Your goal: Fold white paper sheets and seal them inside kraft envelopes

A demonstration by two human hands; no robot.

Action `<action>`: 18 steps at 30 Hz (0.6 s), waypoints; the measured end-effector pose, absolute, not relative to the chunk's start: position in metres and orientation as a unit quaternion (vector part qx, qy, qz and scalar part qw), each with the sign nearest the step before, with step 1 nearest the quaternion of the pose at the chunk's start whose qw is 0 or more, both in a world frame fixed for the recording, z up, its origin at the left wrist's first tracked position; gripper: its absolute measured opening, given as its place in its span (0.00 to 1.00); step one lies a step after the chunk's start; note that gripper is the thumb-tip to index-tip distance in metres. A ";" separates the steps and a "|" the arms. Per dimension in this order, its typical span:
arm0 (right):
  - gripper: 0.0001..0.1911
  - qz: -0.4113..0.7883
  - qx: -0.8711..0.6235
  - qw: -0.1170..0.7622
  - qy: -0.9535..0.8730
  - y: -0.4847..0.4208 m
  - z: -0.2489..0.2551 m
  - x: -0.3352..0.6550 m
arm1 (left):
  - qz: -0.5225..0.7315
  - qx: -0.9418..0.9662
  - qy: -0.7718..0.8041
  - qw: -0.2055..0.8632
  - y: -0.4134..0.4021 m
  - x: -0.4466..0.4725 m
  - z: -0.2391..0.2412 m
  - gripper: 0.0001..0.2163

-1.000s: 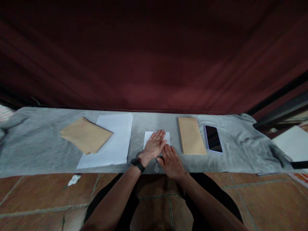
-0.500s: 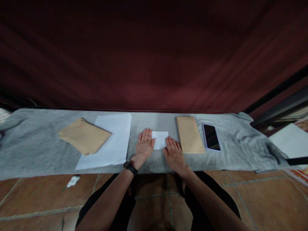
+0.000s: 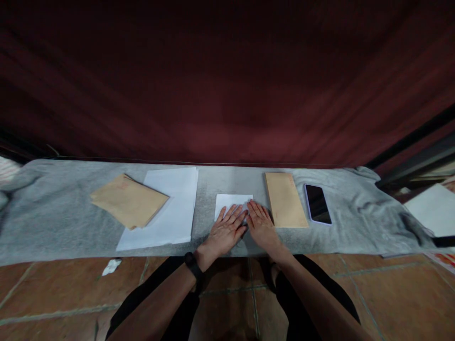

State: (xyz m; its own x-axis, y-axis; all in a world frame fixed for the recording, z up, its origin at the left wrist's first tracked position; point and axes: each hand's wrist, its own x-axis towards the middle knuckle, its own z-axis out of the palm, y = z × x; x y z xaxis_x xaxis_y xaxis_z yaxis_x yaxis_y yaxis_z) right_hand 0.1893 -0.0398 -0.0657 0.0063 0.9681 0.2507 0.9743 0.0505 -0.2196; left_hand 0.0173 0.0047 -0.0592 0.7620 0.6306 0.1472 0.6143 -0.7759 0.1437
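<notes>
A small folded white paper [image 3: 232, 200] lies flat on the grey cloth in front of me. My left hand [image 3: 227, 229] rests palm down over its lower edge, fingers stretched out. Beside it, my right hand [image 3: 260, 225] lies flat across the paper's right side, its fingers extended and near the left fingertips. Both hands hide the lower part of the paper. Just right of my right hand lies a stack of brown envelopes [image 3: 287, 201].
A purple-edged phone [image 3: 318, 203] lies right of the envelopes. On the left, more brown envelopes [image 3: 130, 201] overlap a stack of white sheets [image 3: 174, 208]. Grey cloth [image 3: 64, 213] covers the narrow bench, with a dark red curtain [image 3: 227, 104] behind. A crumpled tissue [image 3: 112, 266] is on the tiled floor.
My left hand has moved from the paper's left side to its lower edge, closer to my right hand. The right hand has shifted slightly, still flat. The view has drifted a little.
</notes>
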 end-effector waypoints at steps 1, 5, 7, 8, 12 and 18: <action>0.26 -0.009 -0.686 0.161 -0.709 -0.040 -0.065 0.188 | 0.093 0.936 0.336 0.040 0.004 0.016 -0.059 0.26; 0.27 -0.017 -0.697 0.141 -0.702 -0.040 -0.065 0.186 | 0.088 0.932 0.350 0.038 0.003 0.014 -0.059 0.27; 0.27 -0.021 -0.708 0.139 -0.692 -0.038 -0.065 0.185 | 0.083 0.930 0.355 0.042 0.001 0.014 -0.059 0.28; 0.27 -0.023 -0.713 0.139 -0.687 -0.036 -0.065 0.186 | 0.080 0.930 0.357 0.043 0.000 0.014 -0.058 0.29; 0.28 -0.020 -0.726 0.150 -0.671 -0.030 -0.066 0.186 | 0.071 0.929 0.362 0.040 -0.004 0.014 -0.055 0.31; 0.27 0.025 -0.712 0.195 -0.674 -0.022 -0.058 0.188 | 0.069 0.929 0.359 0.055 -0.006 0.013 -0.047 0.31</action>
State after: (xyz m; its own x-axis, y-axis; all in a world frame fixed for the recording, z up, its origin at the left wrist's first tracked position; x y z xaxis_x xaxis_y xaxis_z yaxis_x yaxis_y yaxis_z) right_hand 0.1885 -0.0225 -0.0576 0.0909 0.9699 0.2261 0.9501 -0.0164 -0.3116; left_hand 0.0127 -0.0056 -0.0473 0.7332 0.6741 0.0889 0.6590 -0.7368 0.1512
